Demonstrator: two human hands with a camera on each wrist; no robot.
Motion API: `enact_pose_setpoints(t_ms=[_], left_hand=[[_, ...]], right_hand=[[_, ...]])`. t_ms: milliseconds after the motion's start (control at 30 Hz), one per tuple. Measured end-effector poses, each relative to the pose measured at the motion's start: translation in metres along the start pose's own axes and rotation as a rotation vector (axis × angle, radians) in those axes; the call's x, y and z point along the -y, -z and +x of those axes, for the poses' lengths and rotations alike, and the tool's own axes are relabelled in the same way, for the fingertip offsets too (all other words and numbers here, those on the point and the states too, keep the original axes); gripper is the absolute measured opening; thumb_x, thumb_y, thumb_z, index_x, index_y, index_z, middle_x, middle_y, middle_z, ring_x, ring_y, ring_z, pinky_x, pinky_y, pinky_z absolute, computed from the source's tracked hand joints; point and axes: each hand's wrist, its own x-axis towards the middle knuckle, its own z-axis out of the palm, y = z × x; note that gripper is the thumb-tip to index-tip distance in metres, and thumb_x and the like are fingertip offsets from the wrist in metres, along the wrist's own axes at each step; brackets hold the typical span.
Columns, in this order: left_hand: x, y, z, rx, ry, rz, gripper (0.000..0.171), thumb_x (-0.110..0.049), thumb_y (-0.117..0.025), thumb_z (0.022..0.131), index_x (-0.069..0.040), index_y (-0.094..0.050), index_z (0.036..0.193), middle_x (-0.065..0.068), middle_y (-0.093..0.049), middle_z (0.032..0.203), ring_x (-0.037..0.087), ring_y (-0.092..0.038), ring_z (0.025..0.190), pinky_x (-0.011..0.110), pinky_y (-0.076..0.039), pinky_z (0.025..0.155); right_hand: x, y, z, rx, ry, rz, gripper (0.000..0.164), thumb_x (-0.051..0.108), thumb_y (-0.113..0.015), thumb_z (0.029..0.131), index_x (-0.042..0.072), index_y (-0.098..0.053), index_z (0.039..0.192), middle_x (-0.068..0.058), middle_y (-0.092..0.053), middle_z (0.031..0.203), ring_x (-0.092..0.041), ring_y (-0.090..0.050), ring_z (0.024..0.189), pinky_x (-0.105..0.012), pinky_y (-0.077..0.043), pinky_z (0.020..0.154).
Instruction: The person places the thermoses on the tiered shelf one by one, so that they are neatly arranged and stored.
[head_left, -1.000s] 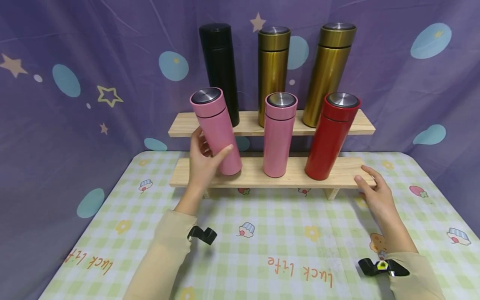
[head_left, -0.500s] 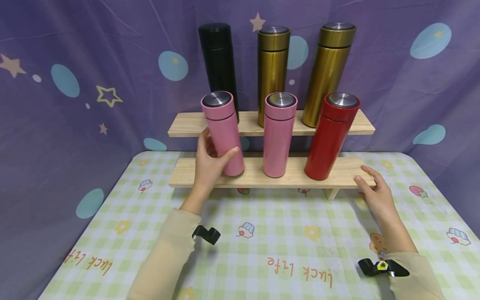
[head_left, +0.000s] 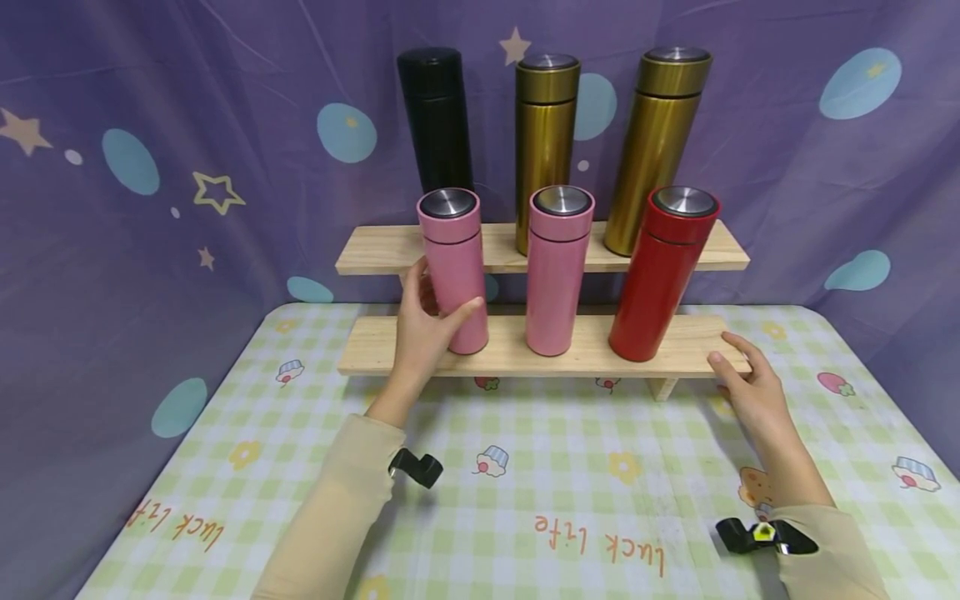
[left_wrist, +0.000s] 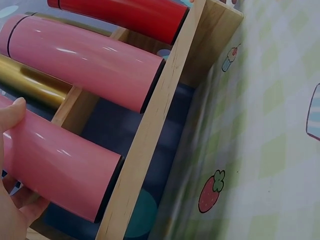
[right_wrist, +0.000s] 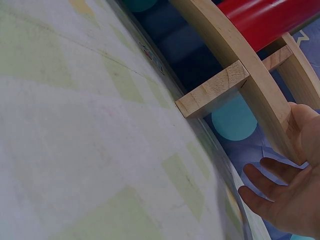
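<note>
My left hand [head_left: 422,337] grips the lower half of the left pink thermos [head_left: 457,267], thumb across its front and fingers round its left side. The thermos stands nearly upright, its base on the lower tier of a wooden shelf [head_left: 360,346]. In the left wrist view its dark base rim [left_wrist: 110,190] sits right at the board. Beside it stand a second pink thermos [head_left: 555,283] and a red thermos [head_left: 663,283]. My right hand [head_left: 757,396] holds the right end of the lower board between thumb and index finger; the other fingers extend below in the right wrist view.
On the upper tier [head_left: 495,246] behind are a black thermos [head_left: 438,125] and two gold ones, a middle gold thermos [head_left: 546,150] and a right gold thermos [head_left: 660,142]. A checked cloth [head_left: 555,475] covers the table. A purple curtain [head_left: 247,100] hangs behind.
My left hand has shifted slightly right, bringing the left pink thermos from a leftward tilt to nearly upright, nearer the other pink one. My right hand has stayed on the shelf end.
</note>
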Motion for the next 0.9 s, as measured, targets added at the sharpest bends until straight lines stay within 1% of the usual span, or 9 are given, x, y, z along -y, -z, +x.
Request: enact_pose_setpoints(t_ms=[133,267,400,533,600,667,733,800,900], left_hand=[[0.0017,0.0,0.0006,-0.009,-0.007,-0.016,0.085,-0.016,-0.086,0.078,-0.011,-0.038,0.148,0.014,-0.057,0.125,0.022,-0.056,0.108,0.035,-0.046,0.088],[0.0014,-0.0001,0.0012,-0.006,-0.011,-0.021,0.085,-0.015,-0.086,0.078,-0.01,-0.037,0.148,0.013,-0.057,0.126,0.02,-0.056,0.109,0.034,-0.047,0.089],[0.0029,0.0007,0.0004,0.01,0.001,-0.031,0.084,-0.015,-0.084,0.08,-0.012,-0.036,0.149,0.011,-0.055,0.13,0.02,-0.055,0.111,0.034,-0.046,0.089],[0.0055,0.0019,-0.0012,0.026,0.021,-0.033,0.086,-0.016,-0.082,0.082,-0.014,-0.033,0.152,0.011,-0.053,0.133,0.02,-0.054,0.112,0.035,-0.047,0.089],[0.0063,0.002,-0.0022,0.039,0.032,-0.038,0.087,-0.016,-0.081,0.084,-0.016,-0.03,0.154,0.012,-0.051,0.135,0.021,-0.053,0.114,0.037,-0.047,0.091],[0.0068,0.0025,-0.0028,0.053,0.041,-0.051,0.088,-0.015,-0.079,0.086,-0.016,-0.026,0.156,0.014,-0.049,0.138,0.024,-0.051,0.116,0.04,-0.046,0.095],[0.0077,0.0026,-0.004,0.059,0.038,-0.061,0.087,-0.015,-0.077,0.088,-0.017,-0.024,0.157,0.014,-0.048,0.14,0.025,-0.051,0.118,0.042,-0.045,0.098],[0.0088,0.0028,-0.0053,0.054,0.034,-0.068,0.086,-0.016,-0.076,0.089,-0.018,-0.024,0.158,0.013,-0.046,0.142,0.025,-0.051,0.121,0.043,-0.044,0.1],[0.0099,0.003,-0.0088,0.028,0.022,-0.045,0.08,-0.019,-0.074,0.091,-0.019,-0.028,0.156,0.011,-0.048,0.139,0.023,-0.051,0.12,0.042,-0.045,0.099]], right_hand=[[0.0004,-0.0001,-0.0005,-0.001,-0.001,-0.001,0.067,0.049,-0.054,0.098,0.026,-0.03,0.156,-0.018,-0.039,0.132,0.004,-0.051,0.091,-0.01,-0.047,0.079],[0.0007,-0.0004,0.0007,-0.002,-0.001,-0.009,0.068,0.049,-0.053,0.098,0.024,-0.029,0.157,-0.019,-0.038,0.135,0.003,-0.05,0.091,-0.01,-0.048,0.078],[-0.0004,-0.0006,0.002,-0.009,-0.001,-0.025,0.069,0.048,-0.054,0.098,0.021,-0.029,0.157,-0.019,-0.039,0.135,0.004,-0.05,0.089,-0.01,-0.048,0.075],[-0.0006,-0.0012,0.0017,-0.006,-0.003,-0.017,0.069,0.048,-0.054,0.099,0.022,-0.029,0.157,-0.022,-0.037,0.14,0.006,-0.05,0.089,-0.01,-0.048,0.076],[0.0001,-0.0012,0.0014,-0.002,-0.002,-0.012,0.069,0.048,-0.054,0.098,0.023,-0.028,0.157,-0.023,-0.035,0.142,0.006,-0.05,0.09,-0.01,-0.047,0.076],[0.0011,-0.0011,0.0008,-0.001,-0.001,-0.012,0.069,0.049,-0.054,0.098,0.024,-0.029,0.157,-0.022,-0.036,0.141,0.005,-0.05,0.091,-0.01,-0.047,0.077],[0.0021,-0.001,0.0004,-0.001,0.0,-0.016,0.069,0.05,-0.053,0.098,0.025,-0.029,0.157,-0.021,-0.036,0.141,0.004,-0.05,0.092,-0.01,-0.047,0.077],[0.0028,-0.0009,0.0004,-0.003,0.002,-0.022,0.069,0.051,-0.053,0.098,0.025,-0.029,0.157,-0.022,-0.036,0.141,0.002,-0.05,0.092,-0.01,-0.047,0.077],[0.0034,-0.0005,0.0013,-0.003,0.002,-0.025,0.069,0.051,-0.054,0.097,0.025,-0.029,0.157,-0.022,-0.034,0.143,0.001,-0.049,0.093,-0.01,-0.048,0.077]])
